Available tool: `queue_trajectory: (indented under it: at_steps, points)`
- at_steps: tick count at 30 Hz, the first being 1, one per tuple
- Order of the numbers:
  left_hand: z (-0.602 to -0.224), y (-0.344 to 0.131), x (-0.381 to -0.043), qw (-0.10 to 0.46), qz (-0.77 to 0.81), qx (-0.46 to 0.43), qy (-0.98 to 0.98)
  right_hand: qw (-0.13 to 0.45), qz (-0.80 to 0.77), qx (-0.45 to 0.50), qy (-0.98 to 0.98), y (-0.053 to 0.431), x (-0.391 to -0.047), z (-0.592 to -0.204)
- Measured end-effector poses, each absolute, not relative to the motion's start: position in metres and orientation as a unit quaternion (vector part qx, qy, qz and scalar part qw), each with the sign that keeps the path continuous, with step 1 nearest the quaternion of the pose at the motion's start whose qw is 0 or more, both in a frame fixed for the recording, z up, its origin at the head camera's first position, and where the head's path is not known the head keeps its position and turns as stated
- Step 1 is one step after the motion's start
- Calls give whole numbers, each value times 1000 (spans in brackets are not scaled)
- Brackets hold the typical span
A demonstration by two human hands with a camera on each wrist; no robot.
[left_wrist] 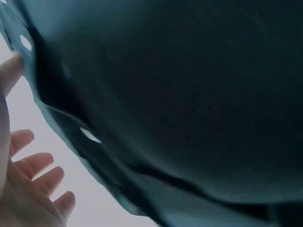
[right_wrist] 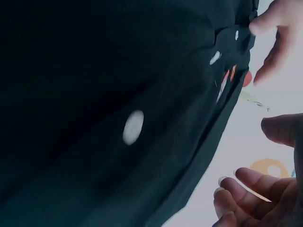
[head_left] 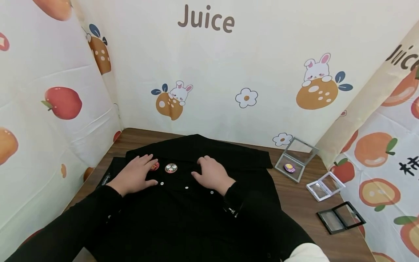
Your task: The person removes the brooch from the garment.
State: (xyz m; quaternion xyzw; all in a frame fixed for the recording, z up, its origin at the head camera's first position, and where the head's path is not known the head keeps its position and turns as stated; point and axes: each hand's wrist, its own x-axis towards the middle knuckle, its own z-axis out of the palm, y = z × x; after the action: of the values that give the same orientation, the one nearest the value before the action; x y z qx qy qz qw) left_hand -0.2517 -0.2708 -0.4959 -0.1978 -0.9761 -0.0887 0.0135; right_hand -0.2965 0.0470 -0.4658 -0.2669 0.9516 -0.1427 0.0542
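Sleeves (head_left: 65,223) — left hand (head_left: 135,175), right hand (head_left: 212,175) palm-down, shirt (head_left: 176,214) contact unclear

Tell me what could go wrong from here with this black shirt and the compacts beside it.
The left hand partly covers the red badge, so a sweep might knock it askew. Pulling the black shirt might bump the open grey compact close beside it. The black compact sits by the right edge of the table and could fall if nudged.

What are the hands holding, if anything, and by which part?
Nothing appears held: the left hand and right hand are over the black button-front shirt.
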Motion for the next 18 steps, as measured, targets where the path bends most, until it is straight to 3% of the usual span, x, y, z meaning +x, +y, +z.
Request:
queue_trajectory:
  at_steps: [7,18]
  points:
    - [-514,-298,-270,-39,-131,-130,-982,81,-170,-258,948,10,-302,-477]
    - [-513,-299,-280,-88,-112,-114,-983,81,-166,-281,942,-59,-303,-473]
